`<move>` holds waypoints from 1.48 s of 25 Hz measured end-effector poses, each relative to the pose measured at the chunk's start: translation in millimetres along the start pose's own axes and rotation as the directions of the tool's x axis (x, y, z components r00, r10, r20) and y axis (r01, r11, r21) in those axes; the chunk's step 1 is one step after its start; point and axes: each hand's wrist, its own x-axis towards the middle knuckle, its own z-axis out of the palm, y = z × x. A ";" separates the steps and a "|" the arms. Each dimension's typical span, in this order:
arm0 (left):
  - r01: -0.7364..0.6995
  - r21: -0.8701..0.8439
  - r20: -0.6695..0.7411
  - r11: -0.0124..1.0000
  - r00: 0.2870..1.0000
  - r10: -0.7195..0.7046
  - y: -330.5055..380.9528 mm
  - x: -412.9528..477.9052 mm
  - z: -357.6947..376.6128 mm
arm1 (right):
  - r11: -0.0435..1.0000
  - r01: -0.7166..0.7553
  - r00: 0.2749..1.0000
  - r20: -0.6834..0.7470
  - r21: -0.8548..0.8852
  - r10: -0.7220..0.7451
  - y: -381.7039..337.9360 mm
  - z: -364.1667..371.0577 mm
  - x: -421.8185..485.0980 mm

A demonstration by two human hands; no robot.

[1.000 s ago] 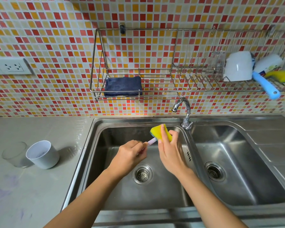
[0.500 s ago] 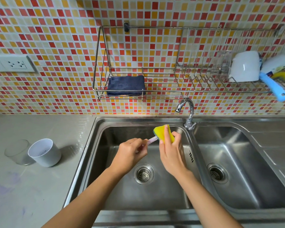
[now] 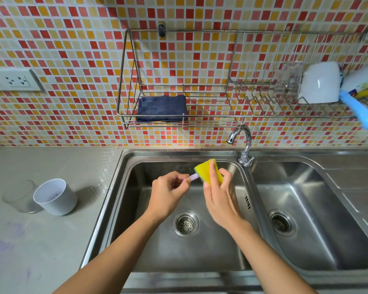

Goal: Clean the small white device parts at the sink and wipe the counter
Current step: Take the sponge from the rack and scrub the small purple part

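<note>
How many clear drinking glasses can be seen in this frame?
2. The counter glass stands left of the white cup; the rack glass sits in the wall rack beside a white mug. More may be hidden past the right edge.

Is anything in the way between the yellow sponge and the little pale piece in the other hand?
No, nothing visible stands between them. The right hand grips the yellow sponge right against the tip of the small part, which the left hand pinches. The two touch above the left sink basin.
</note>
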 end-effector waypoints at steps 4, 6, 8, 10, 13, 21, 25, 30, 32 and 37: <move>0.067 -0.093 0.028 0.993 0.998 -0.065 3.0 0.6 3.2 | 0.999 -0.050 0.999 -0.005 0.016 0.050 6.1 1.3 4.3; 0.093 -0.140 0.041 0.986 0.995 -0.088 4.9 1.2 4.3 | 1.000 0.002 1.000 -0.002 0.015 -0.002 5.3 2.0 3.4; 0.124 -0.190 0.040 0.974 0.992 -0.119 8.7 3.3 4.7 | 0.998 0.060 0.998 0.016 -0.013 -0.060 7.3 3.4 4.0; 0.210 -0.278 0.064 0.937 0.978 -0.201 14.3 3.3 7.3 | 0.998 -0.055 0.998 -0.002 0.018 0.055 7.3 0.9 8.7; 0.539 -0.621 0.246 0.569 0.823 -0.512 19.4 10.1 6.7 | 0.998 0.060 0.998 0.016 -0.021 -0.060 8.2 3.6 2.9; 0.748 -0.657 0.564 0.088 0.567 -0.600 20.7 16.7 0.6 | 0.999 0.010 0.999 -0.032 -0.042 -0.011 15.0 4.3 5.2; 0.750 -0.653 0.565 0.102 0.572 -0.594 21.2 20.5 1.5 | 0.990 0.117 0.993 -0.006 -0.082 -0.118 15.6 5.0 6.4; 0.691 -0.601 0.384 0.402 0.691 -0.613 20.6 19.2 4.8 | 0.996 0.072 0.997 0.024 -0.054 -0.071 16.1 6.4 5.5; 0.555 -0.403 0.193 0.727 0.828 -0.526 13.4 18.1 2.7 | 0.997 0.060 0.997 0.045 -0.055 -0.058 20.2 8.9 2.3; 0.171 0.227 -0.016 0.959 0.985 -0.172 -3.7 13.0 -7.3 | 0.998 -0.036 0.996 0.086 0.060 0.030 33.3 12.9 -6.6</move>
